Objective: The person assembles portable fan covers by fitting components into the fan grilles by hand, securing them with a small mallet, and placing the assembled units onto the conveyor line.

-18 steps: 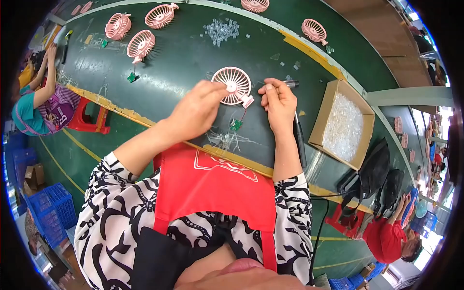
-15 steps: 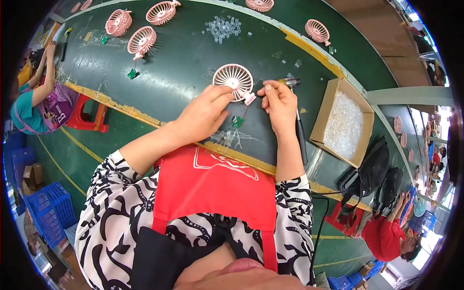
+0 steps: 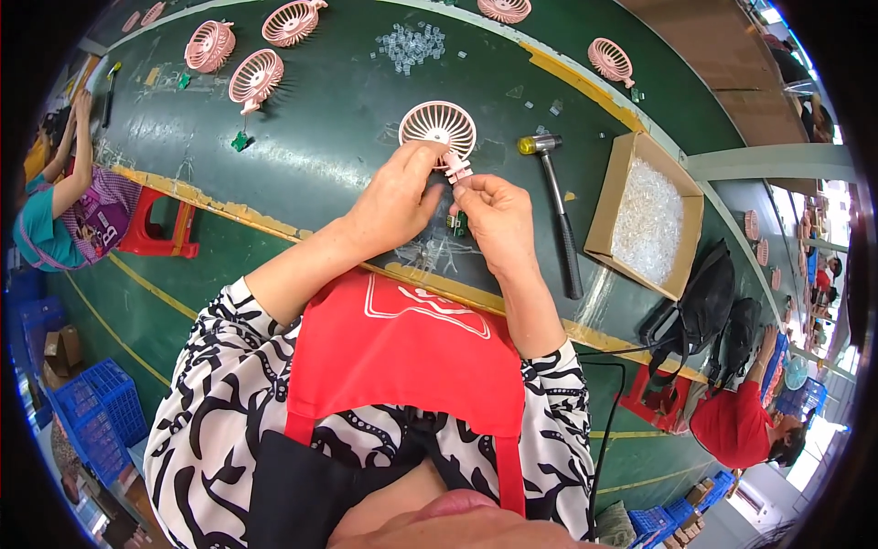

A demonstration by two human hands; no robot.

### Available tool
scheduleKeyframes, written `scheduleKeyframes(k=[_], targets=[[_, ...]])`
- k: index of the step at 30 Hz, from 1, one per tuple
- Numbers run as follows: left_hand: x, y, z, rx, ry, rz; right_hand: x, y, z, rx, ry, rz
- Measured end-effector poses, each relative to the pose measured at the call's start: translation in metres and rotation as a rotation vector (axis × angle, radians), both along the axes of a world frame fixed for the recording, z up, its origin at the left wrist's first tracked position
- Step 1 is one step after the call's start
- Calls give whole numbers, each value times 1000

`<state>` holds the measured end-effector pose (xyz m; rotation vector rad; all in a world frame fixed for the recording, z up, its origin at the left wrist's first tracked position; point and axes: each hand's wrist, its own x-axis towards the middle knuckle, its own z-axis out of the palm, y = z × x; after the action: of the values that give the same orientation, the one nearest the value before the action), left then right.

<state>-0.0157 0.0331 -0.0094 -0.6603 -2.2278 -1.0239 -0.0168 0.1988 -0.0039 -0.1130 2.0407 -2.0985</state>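
Observation:
A pink round fan housing (image 3: 438,117) with slatted ribs lies on the green table in front of me. My left hand (image 3: 399,194) is closed on its lower edge, beside the short neck (image 3: 457,166). At the end of that neck, the thumb and fingers of my right hand (image 3: 499,218) are pinched together. Whatever small piece they may hold is hidden. A small green circuit board (image 3: 456,222) rests below the neck, between my hands and partly covered by the right one.
A hammer (image 3: 555,206) lies right of my hand, beside a cardboard box (image 3: 599,224) of transparent pieces. Several small transparent parts (image 3: 409,48) are heaped farther back. More pink fan housings (image 3: 256,77) lie far left. Black bags (image 3: 700,306) sit right; co-workers are at both sides.
My right hand has moved left and down from beside the hammer head to the fan's neck, its fingertips now meeting there. The left hand stays on the housing.

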Motion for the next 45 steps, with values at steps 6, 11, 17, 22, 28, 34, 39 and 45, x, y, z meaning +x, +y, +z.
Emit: scheduleKeyframes(k=[6, 11, 17, 22, 28, 34, 39, 45], targets=[[-7, -5, 14, 25, -36, 1, 3, 1, -2, 11, 177, 9], [-5, -8, 17, 36, -44, -14, 5, -1, 5, 9, 213, 20], [-4, -9, 18, 60, -85, -18, 7, -2, 5, 32, 211, 43], [-5, -7, 16, 55, -81, -21, 7, 0, 2, 35, 243, 25], [-7, -7, 5, 72, -19, -64, 11, -1, 1, 45, 260, 20], [-7, -15, 24, -217, 252, -51, 21, 3, 7, 85, 378, -11], [-9, -22, 39, -184, 185, -228, 30, 2, 27, 235, 621, -96], [4, -20, 30, 281, -390, -364, 32, 6, 33, 442, 889, -163]])
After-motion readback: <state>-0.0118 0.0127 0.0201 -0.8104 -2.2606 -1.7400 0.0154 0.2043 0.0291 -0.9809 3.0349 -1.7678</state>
